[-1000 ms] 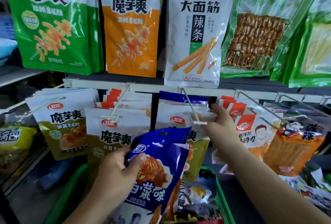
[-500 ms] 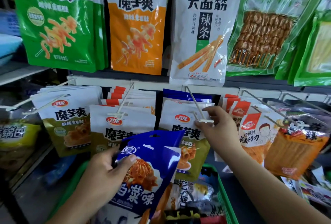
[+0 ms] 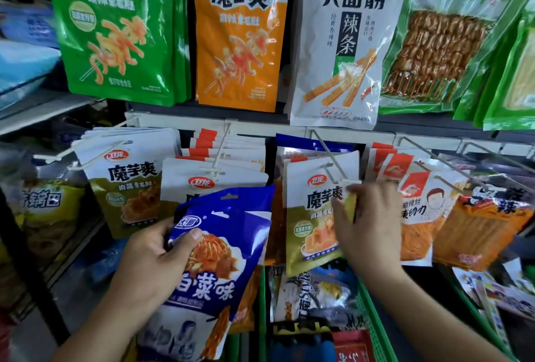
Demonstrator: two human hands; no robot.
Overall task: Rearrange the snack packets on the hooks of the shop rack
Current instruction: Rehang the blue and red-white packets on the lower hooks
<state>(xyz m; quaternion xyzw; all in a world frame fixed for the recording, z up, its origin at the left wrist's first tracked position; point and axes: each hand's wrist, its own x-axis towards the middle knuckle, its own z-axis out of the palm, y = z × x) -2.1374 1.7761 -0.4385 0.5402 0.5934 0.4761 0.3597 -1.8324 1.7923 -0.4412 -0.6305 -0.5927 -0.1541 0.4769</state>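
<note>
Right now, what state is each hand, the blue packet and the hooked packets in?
left hand: closed on the blue packet, off any hook.
blue packet: held tilted in front of the lower row.
right hand: fingers at the hook tip, blurred; grip unclear.
olive packet: hanging on the hook.
hook: loaded, tip by the right hand.
white packet: hanging in the upper row.

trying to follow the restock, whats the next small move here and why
Probably slide the olive packet off its hook: the right hand is at the hook's tip, and blue packets hang behind, matching the one the left hand holds.
</note>
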